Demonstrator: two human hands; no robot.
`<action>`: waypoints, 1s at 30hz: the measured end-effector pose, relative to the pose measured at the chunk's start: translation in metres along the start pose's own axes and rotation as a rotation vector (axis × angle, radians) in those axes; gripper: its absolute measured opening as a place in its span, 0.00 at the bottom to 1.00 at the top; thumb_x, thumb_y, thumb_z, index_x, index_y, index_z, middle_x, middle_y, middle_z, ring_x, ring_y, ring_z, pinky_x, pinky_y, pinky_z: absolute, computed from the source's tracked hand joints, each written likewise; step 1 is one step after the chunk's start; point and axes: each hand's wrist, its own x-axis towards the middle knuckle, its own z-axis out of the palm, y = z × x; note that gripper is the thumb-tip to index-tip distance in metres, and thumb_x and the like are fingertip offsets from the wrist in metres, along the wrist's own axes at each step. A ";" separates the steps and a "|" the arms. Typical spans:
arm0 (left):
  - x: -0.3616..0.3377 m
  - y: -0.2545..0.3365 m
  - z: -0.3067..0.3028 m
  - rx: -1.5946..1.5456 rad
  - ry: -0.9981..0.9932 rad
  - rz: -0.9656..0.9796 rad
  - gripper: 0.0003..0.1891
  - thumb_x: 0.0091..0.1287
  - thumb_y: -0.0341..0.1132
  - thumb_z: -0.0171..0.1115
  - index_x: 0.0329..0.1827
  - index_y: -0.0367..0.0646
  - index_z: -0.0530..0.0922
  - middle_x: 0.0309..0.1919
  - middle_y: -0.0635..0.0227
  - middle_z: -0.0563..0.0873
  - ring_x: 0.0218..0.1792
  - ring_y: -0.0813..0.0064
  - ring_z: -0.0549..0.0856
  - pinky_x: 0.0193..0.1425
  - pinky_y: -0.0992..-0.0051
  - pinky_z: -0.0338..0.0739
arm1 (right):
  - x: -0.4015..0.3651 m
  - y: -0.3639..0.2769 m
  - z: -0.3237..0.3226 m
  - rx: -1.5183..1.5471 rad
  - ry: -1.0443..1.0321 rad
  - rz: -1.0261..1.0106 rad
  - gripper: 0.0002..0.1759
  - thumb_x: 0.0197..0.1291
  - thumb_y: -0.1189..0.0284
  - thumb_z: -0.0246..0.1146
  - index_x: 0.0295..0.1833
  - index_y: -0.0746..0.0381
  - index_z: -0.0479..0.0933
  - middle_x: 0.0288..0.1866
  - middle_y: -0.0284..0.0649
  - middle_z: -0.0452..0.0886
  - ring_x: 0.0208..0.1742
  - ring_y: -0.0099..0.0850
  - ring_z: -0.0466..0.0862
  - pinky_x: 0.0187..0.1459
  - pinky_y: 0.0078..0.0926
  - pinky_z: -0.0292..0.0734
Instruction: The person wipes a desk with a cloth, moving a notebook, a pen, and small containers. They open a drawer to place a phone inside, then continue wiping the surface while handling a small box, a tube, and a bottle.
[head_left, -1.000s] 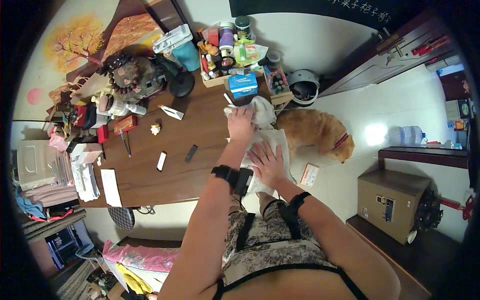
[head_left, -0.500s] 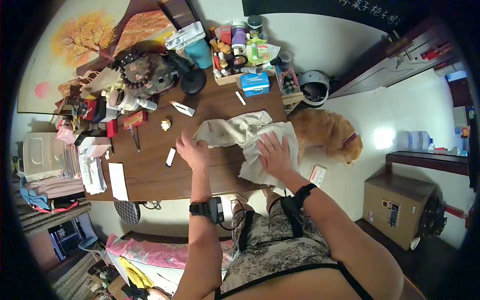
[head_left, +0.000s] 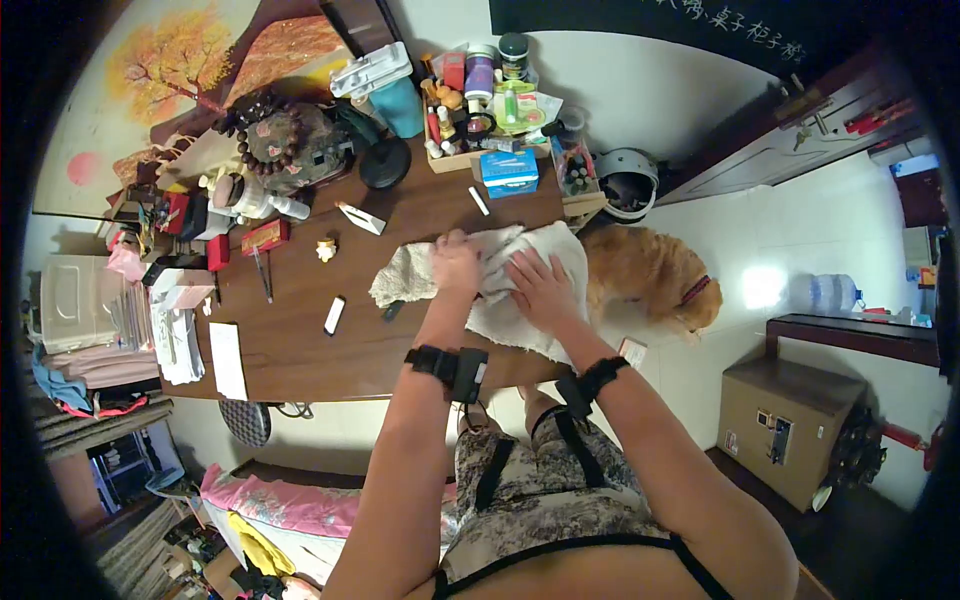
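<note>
A cream towel lies crumpled across the right part of the brown wooden desk. My left hand rests on the middle of the towel with its fingers curled into the cloth. Just to the right, my right hand lies flat on the towel with its fingers spread. A small dark object shows at the towel's lower left edge. Further left on the desk are a white and black stick-like item and a white triangular stand.
A blue box and a wooden tray of bottles stand at the back of the desk. A small figurine and white paper lie to the left. A brown dog stands on the floor right of the desk.
My left hand has moved right, from beside the towel onto it, and its fingers have closed on the cloth. The towel has shifted, and a small dark object now shows by its edge.
</note>
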 end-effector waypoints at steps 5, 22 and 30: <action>0.001 -0.020 -0.022 0.116 0.022 -0.165 0.08 0.59 0.36 0.61 0.39 0.49 0.84 0.47 0.63 0.82 0.52 0.60 0.80 0.56 0.60 0.71 | -0.010 -0.008 -0.004 -0.020 0.036 0.229 0.30 0.65 0.62 0.55 0.72 0.57 0.64 0.77 0.39 0.59 0.78 0.39 0.57 0.74 0.51 0.50; 0.065 -0.064 0.000 -0.035 0.032 -0.418 0.17 0.60 0.45 0.62 0.42 0.41 0.81 0.42 0.54 0.86 0.42 0.57 0.87 0.46 0.60 0.83 | 0.038 0.004 -0.002 -0.032 -0.014 -0.026 0.29 0.65 0.60 0.55 0.70 0.57 0.67 0.78 0.38 0.59 0.78 0.37 0.56 0.75 0.50 0.48; 0.058 -0.051 -0.025 -0.467 0.348 -0.090 0.27 0.57 0.40 0.69 0.58 0.35 0.74 0.49 0.50 0.82 0.52 0.53 0.82 0.54 0.62 0.78 | 0.112 -0.032 0.035 0.100 0.062 -0.266 0.24 0.65 0.59 0.54 0.61 0.61 0.76 0.75 0.40 0.63 0.78 0.40 0.57 0.75 0.48 0.49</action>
